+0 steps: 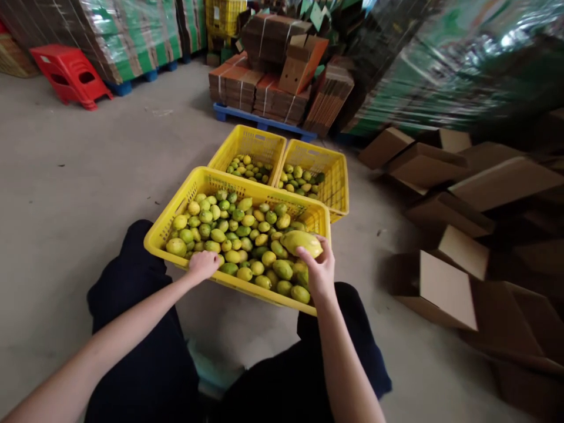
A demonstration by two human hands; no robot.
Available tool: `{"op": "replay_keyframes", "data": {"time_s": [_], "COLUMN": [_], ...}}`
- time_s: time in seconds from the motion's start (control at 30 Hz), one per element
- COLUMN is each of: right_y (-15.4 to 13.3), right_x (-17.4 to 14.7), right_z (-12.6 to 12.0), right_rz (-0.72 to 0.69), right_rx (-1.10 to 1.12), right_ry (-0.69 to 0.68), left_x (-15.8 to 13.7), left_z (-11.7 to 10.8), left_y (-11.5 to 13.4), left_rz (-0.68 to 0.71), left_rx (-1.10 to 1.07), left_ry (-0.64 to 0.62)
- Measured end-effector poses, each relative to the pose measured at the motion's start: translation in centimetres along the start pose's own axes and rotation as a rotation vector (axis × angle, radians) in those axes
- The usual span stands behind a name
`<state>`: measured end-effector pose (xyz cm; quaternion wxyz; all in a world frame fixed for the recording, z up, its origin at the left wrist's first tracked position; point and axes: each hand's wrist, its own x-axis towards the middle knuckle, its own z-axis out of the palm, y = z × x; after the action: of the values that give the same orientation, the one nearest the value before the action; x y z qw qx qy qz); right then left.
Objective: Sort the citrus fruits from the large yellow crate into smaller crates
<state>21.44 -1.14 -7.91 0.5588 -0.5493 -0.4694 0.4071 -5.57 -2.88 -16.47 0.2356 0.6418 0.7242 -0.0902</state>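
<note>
A yellow plastic crate (238, 286) full of green and yellow lemons (218, 235) stands in front of me, between my knees. My right hand (322, 267) is closed around a large yellow-green lemon (302, 242), lifted over the right part of the crate. At the near rim, left of the middle, my left hand (205, 264) is closed with its fingers curled in beside the fruit. Whether those fingers grip the rim or a lemon is hidden.
Two more yellow crates, one left (220, 150) and one right (339, 182), hold fewer lemons behind. Open cardboard boxes (445, 288) lie to the right. Flattened cartons (282, 97) sit on a blue pallet (264, 121). A red stool (70, 76) stands far left.
</note>
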Motion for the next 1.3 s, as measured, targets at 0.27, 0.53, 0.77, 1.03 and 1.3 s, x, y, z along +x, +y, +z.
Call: {"op": "replay_keyframes", "data": {"time_s": [0.27,0.53,0.77,1.03,1.3], "right_y": [-2.3,-2.9,-2.5,-1.6,-3.2], "right_x": [0.3,1.5,2.6,1.9,2.4], "right_z": [-1.5,-4.2,-3.7,-0.1,5.0], "right_rz": [0.14,0.125,0.166,0.141,-0.041], "right_rx": [0.526,0.483,0.457,0.205,-0.03], "right_ry": [-0.01,0.061,-0.037,-0.034,-0.423], "left_x": [1.6,9.4,10.5,6.2,1.1], "left_z": [0.3,-0.2,-0.1,-7.7,-12.2], "left_y": [-0.6,1.2,0.8,0.7,2.9], "left_rz": [0.226,0.287,0.162,0.272,0.632], "left_rx": [0.024,0.192,0.107,-0.312,-1.153], "left_ry": [-0.019,0.026,-0.019,-0.029,0.09]}}
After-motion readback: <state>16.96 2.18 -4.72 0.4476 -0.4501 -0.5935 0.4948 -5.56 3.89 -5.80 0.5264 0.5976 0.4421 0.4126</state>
